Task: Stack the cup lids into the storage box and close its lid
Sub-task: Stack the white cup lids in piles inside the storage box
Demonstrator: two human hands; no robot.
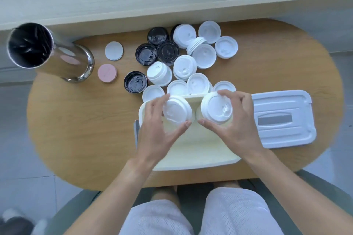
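Observation:
An open cream storage box [200, 150] sits at the table's near edge. My left hand [158, 126] grips a small stack of white cup lids [176, 110] over the box's far left part. My right hand [235, 120] grips another white lid stack [216, 108] over its far right part. The two stacks hang side by side, almost touching. Several loose white lids [184, 65] and black lids [168, 51] lie scattered beyond the box. The box's white cover [282, 118] lies flat to the right.
A tall steel cylinder holding dark straws [45, 51] stands at the far left of the oval wooden table [86, 129]. A white disc [114, 51] and a pink disc [107, 76] lie beside it. A pale counter edge runs behind the table.

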